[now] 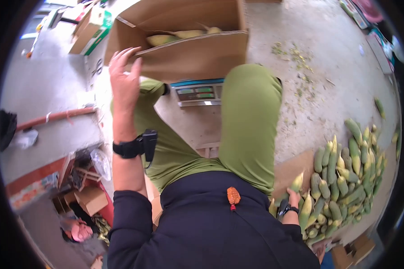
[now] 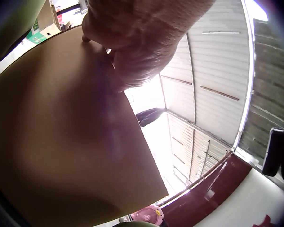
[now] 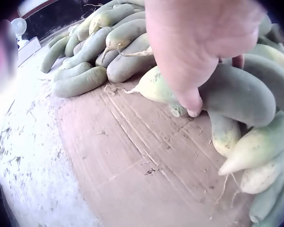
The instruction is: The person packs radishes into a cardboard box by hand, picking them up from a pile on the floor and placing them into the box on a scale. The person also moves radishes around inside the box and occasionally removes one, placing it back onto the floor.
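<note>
My left hand (image 1: 125, 85) is at the near left corner of a cardboard box (image 1: 197, 56), fingers over the rim and thumb on the outer wall. In the left wrist view a fingertip presses the box wall (image 2: 75, 127). Several green radishes (image 1: 188, 34) lie inside the box, partly hidden by its front wall. The box sits over a digital scale (image 1: 199, 93) with lit displays. Down at my right side, my right hand (image 3: 203, 42) grips a green radish (image 3: 241, 97) with a pale, rooted tip. A large pile of green radishes (image 1: 341, 179) surrounds that hand.
Flattened cardboard (image 3: 128, 156) lies under the pile's edge. Plant scraps (image 1: 296, 58) litter the floor ahead to the right. My knees (image 1: 251, 107) flank the scale. Another person (image 1: 81, 231) is at the lower left, near small cardboard boxes (image 1: 90, 200).
</note>
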A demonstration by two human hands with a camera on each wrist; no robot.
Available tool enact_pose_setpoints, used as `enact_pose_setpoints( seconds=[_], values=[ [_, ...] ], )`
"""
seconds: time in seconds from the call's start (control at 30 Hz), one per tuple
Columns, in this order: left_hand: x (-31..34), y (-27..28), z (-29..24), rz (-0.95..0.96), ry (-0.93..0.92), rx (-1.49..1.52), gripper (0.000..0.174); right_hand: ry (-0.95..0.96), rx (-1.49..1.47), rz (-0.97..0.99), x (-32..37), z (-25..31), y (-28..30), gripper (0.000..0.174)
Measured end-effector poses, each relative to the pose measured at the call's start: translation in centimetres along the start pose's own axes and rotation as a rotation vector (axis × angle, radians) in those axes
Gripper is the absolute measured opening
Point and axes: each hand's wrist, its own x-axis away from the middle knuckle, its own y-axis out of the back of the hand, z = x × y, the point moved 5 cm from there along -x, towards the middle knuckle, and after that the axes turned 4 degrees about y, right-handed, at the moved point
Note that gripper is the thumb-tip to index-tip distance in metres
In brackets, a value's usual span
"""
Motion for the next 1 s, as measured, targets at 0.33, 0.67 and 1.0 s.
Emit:
enact_pose_setpoints(
  seconds=[0.33, 0.67, 1.0],
  values=[
    [-0.1, 0.4, -0.9, 0.088, 0.112, 0.135, 0.024, 0.343, -0.451, 0.514, 4.5, 27.3, -8.7, 0.051],
    [-4.3, 3.5, -9.0, 0.051, -0.134, 0.145, 0.03, 1.311, 0.118, 0.476, 24.6, 56.4, -14.4, 0.064],
    [-8.0, 5.4, -12.8, -0.107, -0.534, -0.605, 0.057, 2.324, 0.73, 0.263, 45.3, 61.9, -28.8, 0.065]
  ],
)
